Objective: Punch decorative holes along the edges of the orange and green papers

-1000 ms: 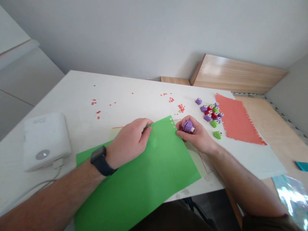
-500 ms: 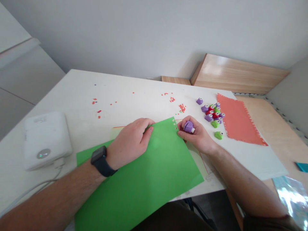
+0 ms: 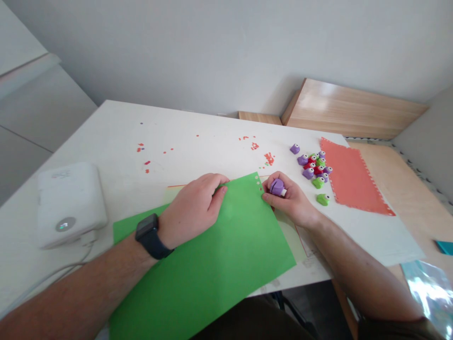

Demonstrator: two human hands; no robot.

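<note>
A green paper sheet [image 3: 219,255] lies across the near edge of the white table [image 3: 198,141]. My left hand [image 3: 193,208], with a dark watch on the wrist, pinches the sheet's far edge with curled fingers. My right hand [image 3: 292,200] is closed round a small purple paper punch [image 3: 277,187] at the sheet's right corner, where a short row of punched holes [image 3: 257,179] runs along the edge.
A cluster of several small purple, red and green punches [image 3: 314,167] sits right of my right hand, beside a red sheet [image 3: 350,179] with a punched edge. Red paper bits [image 3: 269,158] are scattered on the table. A white box-shaped device [image 3: 69,203] with a cable stands at left.
The purple punch and my right hand have shifted slightly along the green sheet's edge. My left hand keeps its hold on the sheet.
</note>
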